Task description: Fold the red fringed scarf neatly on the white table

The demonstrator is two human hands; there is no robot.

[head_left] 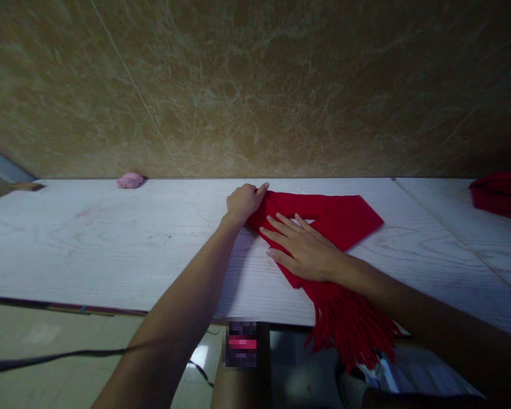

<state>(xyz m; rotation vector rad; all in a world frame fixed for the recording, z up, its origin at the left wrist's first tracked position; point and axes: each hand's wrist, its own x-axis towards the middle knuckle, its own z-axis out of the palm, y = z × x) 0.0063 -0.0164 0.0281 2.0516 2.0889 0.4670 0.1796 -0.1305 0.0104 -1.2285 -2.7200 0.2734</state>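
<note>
A red fringed scarf (344,221) lies folded into a flat loop on the white wood-grain table (89,244). Its fringe (351,326) hangs over the near edge. At the loop's left corner, my left hand (243,203) has its fingers curled around the fabric, thumb pointing right. My right hand (306,247) rests flat across the crossing layers in the middle, fingers spread and pointing left. A small gap in the loop shows the tabletop just beyond my right fingertips. Part of the scarf is hidden under my right hand and wrist.
Against the brown marbled wall (255,85) sits a small pink lump (130,180), back left. More folded red fabric (500,195) lies at the far right. A seam (451,233) runs across the table's right part. A dark strap (55,358) crosses the lower left.
</note>
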